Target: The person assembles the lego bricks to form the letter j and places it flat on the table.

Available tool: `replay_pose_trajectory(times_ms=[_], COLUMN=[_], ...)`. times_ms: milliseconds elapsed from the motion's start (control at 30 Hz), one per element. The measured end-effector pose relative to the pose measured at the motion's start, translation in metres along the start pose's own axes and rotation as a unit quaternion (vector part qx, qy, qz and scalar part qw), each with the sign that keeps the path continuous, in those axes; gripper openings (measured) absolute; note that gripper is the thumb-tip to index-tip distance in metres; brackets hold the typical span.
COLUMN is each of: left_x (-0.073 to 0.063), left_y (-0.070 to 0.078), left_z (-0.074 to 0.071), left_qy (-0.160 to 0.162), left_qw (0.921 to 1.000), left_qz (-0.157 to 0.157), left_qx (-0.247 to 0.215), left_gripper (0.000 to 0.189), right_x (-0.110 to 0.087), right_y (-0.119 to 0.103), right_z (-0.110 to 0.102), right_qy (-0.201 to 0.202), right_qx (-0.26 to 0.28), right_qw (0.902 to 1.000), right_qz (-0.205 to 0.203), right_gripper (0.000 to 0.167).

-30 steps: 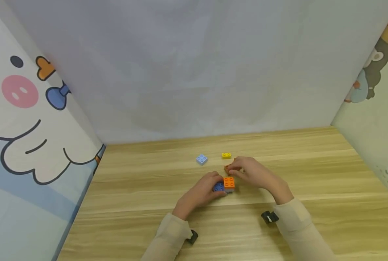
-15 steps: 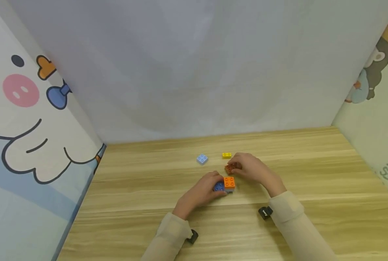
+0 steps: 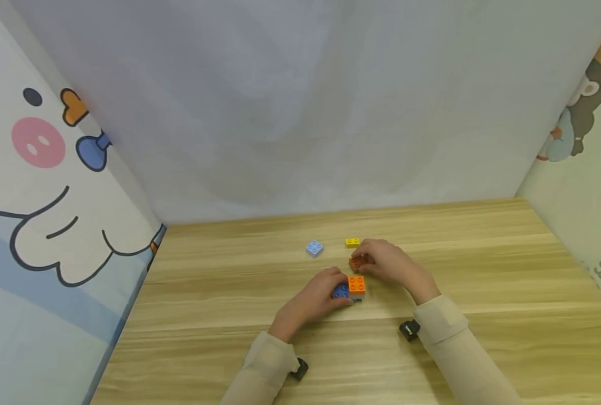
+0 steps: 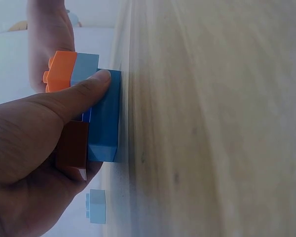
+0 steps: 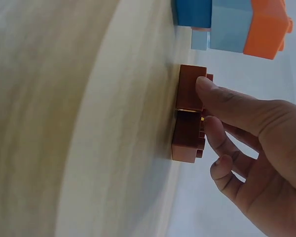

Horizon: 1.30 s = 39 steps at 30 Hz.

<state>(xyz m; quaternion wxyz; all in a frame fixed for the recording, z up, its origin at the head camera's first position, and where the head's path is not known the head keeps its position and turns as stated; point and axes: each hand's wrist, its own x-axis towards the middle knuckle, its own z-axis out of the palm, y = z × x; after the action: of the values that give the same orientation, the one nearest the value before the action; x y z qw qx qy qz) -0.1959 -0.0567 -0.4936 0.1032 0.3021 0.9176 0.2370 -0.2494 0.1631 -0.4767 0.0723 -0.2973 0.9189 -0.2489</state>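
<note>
My left hand (image 3: pixel 312 297) grips a stack of building bricks low on the table. In the left wrist view its thumb lies on the long blue brick (image 4: pixel 106 121) at the bottom. An orange brick (image 3: pixel 356 284) tops a pale grey-blue brick (image 4: pixel 85 68) at the stack's right end. A brown brick (image 4: pixel 73 145) sits on the blue one beneath my palm. Behind the stack, my right hand (image 3: pixel 388 262) pinches a reddish-brown brick (image 5: pixel 190 88), thumb on its side. A second reddish-brown brick (image 5: pixel 186 136) stands right beside it; my fingers partly hide the pair from above.
A light blue brick (image 3: pixel 314 248) lies behind the stack to the left. Close behind my right fingers is a small yellow brick (image 3: pixel 352 243). The wooden table (image 3: pixel 204 315) meets a pale cloth backdrop (image 3: pixel 300 140) at the back, with printed panels at both sides.
My right hand has shifted slightly left, and more of the reddish-brown brick shows at its fingertips. The left hand keeps its hold on the stack; the head view has shifted a little.
</note>
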Motion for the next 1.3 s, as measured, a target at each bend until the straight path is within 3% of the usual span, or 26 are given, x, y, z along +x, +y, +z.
replay_pose_trajectory(times_ms=[633, 1300], left_x=[0.005, 0.009], left_y=[-0.004, -0.007], left_z=[0.006, 0.006], left_qy=[0.001, 0.009], left_qw=[1.0, 1.0], left_qz=[-0.004, 0.003], left_qx=[0.004, -0.002], left_gripper=[0.042, 0.036], right_x=[-0.006, -0.031], right_y=[0.002, -0.029], right_z=[0.002, -0.018], right_qy=[0.025, 0.041], right_qx=[-0.007, -0.004], right_qw=[0.9994, 0.9985], right_qz=[-0.021, -0.038], right_gripper=[0.025, 0.026])
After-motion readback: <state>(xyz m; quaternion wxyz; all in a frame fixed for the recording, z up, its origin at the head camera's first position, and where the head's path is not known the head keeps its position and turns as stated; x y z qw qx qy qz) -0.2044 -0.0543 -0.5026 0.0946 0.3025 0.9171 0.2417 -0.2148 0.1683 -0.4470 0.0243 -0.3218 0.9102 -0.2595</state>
